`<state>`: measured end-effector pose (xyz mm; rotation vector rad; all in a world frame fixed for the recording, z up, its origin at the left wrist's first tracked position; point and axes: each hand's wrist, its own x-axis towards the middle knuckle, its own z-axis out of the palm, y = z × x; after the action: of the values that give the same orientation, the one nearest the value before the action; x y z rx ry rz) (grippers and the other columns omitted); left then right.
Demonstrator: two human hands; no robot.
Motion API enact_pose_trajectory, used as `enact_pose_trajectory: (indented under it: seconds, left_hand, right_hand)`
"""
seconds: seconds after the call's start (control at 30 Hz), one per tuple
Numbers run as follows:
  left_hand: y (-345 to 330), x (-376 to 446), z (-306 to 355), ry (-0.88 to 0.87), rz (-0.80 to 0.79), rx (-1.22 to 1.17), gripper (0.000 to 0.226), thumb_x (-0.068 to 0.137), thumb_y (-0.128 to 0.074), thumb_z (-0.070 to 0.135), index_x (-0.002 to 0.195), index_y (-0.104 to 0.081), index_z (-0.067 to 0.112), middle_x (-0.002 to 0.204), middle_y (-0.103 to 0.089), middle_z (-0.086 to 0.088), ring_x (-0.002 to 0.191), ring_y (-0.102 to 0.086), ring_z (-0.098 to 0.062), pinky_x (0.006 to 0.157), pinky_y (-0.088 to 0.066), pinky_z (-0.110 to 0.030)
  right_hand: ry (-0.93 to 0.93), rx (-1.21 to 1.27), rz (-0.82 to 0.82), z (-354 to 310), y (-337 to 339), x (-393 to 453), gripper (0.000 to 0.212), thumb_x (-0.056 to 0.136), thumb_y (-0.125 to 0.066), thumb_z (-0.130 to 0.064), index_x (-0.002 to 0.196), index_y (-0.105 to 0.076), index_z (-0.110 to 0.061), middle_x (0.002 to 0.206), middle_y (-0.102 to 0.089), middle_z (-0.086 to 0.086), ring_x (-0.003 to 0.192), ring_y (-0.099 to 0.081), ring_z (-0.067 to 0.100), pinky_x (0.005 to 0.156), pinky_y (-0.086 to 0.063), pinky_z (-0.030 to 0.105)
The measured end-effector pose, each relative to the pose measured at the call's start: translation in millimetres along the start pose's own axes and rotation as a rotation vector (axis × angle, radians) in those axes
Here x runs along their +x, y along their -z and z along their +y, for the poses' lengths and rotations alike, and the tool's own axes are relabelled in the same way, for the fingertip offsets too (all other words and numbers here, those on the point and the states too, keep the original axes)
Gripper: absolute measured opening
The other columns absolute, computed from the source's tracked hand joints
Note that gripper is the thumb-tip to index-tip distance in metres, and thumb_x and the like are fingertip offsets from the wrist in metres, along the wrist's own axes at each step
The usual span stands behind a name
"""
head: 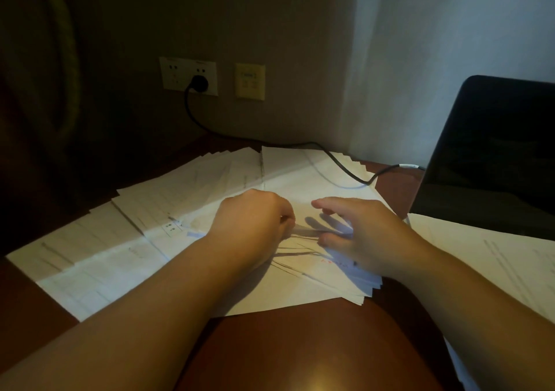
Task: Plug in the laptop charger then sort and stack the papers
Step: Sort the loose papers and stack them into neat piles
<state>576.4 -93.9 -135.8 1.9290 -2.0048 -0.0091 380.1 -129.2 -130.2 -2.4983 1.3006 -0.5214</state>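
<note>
This looks like a room in a home or a hotel, used as a small work corner. A brown wooden desk (300, 345) stands against a wall with a socket plate (188, 75) and a yellow switch panel (250, 81). A dark curtain (36, 90) hangs at the left, and a laptop (492, 153) and many papers (168, 210) lie on the desk.

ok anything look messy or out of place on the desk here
Yes. The papers are fanned out askew across the desk rather than stacked, and the charger cable trails over their far edge. The left hand and right hand are on the sheets.
</note>
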Motion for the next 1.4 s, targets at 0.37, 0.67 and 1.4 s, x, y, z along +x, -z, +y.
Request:
enact_pose_trajectory:
  seconds: [0.37, 0.67, 1.4]
  left_hand:
    - [13, -5, 6, 0.016, 0.336, -0.256, 0.049, 0.09, -0.069, 0.042, 0.132, -0.046, 0.034, 0.135, -0.043, 0.009, 0.103, -0.05, -0.005, 0.083, -0.048, -0.023]
    - [7, -8, 9, 0.071, -0.043, -0.052, 0.054, 0.086, -0.069, 0.052, 0.135, -0.054, 0.038, 0.142, -0.054, 0.009, 0.119, -0.055, -0.015, 0.097, -0.047, -0.034]
    - [26, -11, -5, -0.17, -0.068, -0.089, 0.041, 0.096, -0.051, 0.005, 0.127, -0.066, 0.028, 0.117, -0.068, 0.005, 0.108, -0.062, -0.015, 0.091, -0.048, -0.029]
  right_hand:
    - [0.004, -0.085, 0.292, -3, 6, -1, 0.016, 0.098, -0.055, -0.017, 0.105, -0.068, -0.025, 0.086, -0.065, -0.003, 0.078, -0.06, 0.013, 0.069, -0.055, 0.038]
    - [-0.078, 0.085, 0.452, -11, 9, -4, 0.062, 0.098, -0.056, -0.011, 0.146, -0.034, -0.044, 0.109, -0.058, -0.014, 0.078, -0.058, 0.004, 0.058, -0.04, 0.002]
    - [0.066, 0.016, 0.253, -4, 1, -1, 0.041, 0.09, -0.07, -0.028, 0.13, -0.061, -0.032, 0.134, -0.057, -0.016, 0.111, -0.041, -0.009, 0.083, -0.03, 0.0]
